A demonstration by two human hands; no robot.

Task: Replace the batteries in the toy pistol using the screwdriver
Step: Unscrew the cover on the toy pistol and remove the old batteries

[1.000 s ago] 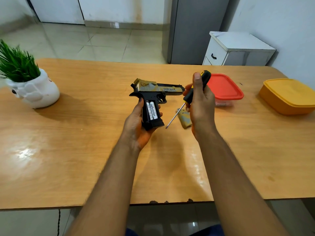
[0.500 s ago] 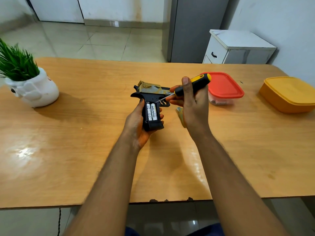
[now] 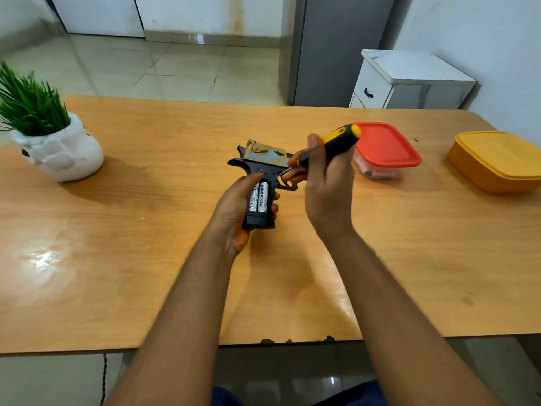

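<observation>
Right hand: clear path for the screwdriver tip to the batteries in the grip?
Probably yes. The two batteries lie uncovered, the left hand cups the grip from behind, and the screwdriver in the right hand already points at the toy pistol just above them.

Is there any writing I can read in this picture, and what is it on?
"Heybright": on the right battery of the two in the open grip of the toy pistol.
The left battery carries small marks and print, too small to read.
A small mark shows on the white plant pot, too blurred to read.
No other text shows.
</observation>
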